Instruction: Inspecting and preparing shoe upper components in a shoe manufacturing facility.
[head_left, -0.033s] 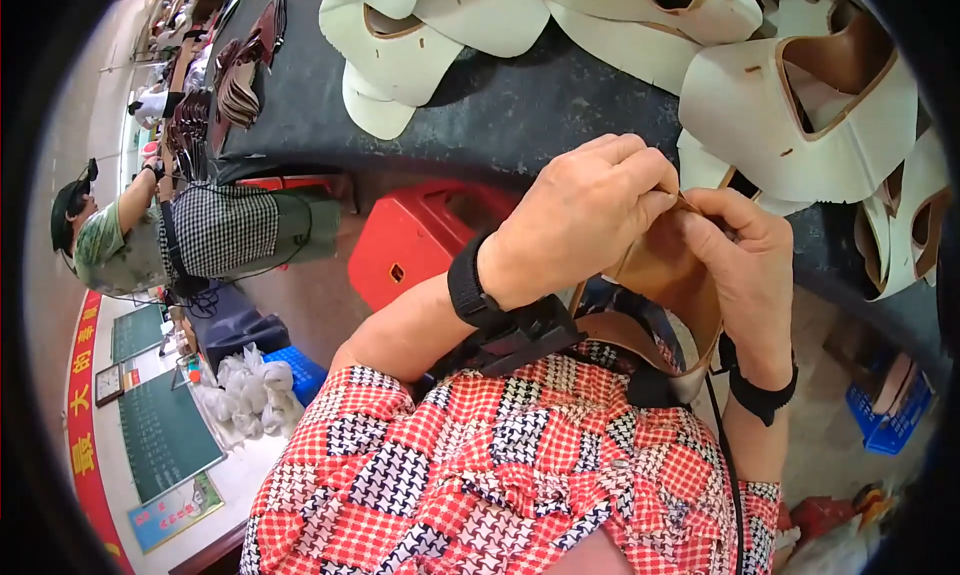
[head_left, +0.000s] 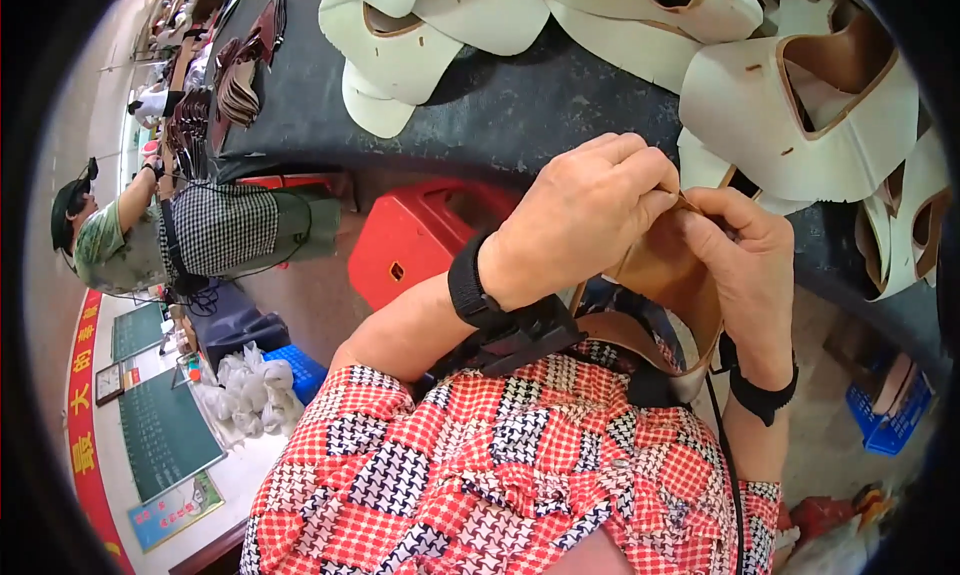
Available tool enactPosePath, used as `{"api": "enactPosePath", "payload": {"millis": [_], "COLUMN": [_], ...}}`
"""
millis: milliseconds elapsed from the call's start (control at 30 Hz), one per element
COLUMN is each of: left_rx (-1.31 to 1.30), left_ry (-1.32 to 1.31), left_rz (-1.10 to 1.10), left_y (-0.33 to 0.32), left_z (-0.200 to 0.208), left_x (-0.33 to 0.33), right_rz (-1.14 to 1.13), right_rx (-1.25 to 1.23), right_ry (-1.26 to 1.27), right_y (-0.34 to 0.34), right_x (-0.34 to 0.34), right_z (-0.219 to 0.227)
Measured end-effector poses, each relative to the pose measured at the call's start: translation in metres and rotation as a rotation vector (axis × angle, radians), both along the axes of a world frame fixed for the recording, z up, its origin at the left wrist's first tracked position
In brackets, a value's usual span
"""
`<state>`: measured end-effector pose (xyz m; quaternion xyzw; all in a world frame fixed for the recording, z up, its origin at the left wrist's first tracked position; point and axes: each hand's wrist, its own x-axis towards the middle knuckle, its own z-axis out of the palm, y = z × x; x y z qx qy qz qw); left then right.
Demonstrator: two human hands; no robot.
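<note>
In front of my body, my left hand [head_left: 585,215] and my right hand [head_left: 748,270] come together with fingertips pinched on the upper edge of a tan-brown leather shoe upper [head_left: 672,270]. The piece curves down from my fingers toward my lap, brown side showing. Whether a small tool or thread sits between the fingertips is hidden. Just beyond my hands, cream-white shoe uppers [head_left: 740,100] with brown inner sides and small slits lie overlapped on a black-covered table [head_left: 300,105].
A red plastic stool [head_left: 400,245] stands left of my left forearm. Dark red leather pieces [head_left: 190,130] are bundled at the table's far left, near another person [head_left: 120,230]. A blue basket [head_left: 890,415] is low at right. White plastic bags [head_left: 250,390] lie at left.
</note>
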<state>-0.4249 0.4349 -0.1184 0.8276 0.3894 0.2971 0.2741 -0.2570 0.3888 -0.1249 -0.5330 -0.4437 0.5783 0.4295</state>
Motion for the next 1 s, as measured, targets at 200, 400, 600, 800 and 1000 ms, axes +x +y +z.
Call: {"api": "enactPosePath", "payload": {"millis": [200,400,600,800,1000], "left_rx": [0.056,-0.418,-0.167,-0.344,-0.329], "left_ry": [0.011,-0.006,0.008,0.032,-0.209], "left_rz": [0.029,0.195,-0.129,-0.047,0.289], "left_y": [-0.005,-0.013,-0.008,-0.02,-0.043], "left_z": [0.002,0.044,0.025,0.018,0.033], "left_x": [0.004,0.005,-0.003,0.003,0.008], "right_rz": [-0.024,0.04,0.367,0.326,-0.094], "right_rx": [0.151,0.552,0.263,0.195,0.706], "right_ry": [-0.231,-0.445,-0.086,-0.123,-0.449], "right_y": [-0.001,-0.005,0.014,0.008,-0.037], "right_x": [0.0,0.004,0.03,0.03,0.019], "right_z": [0.004,0.018,0.009,0.003,0.058]}}
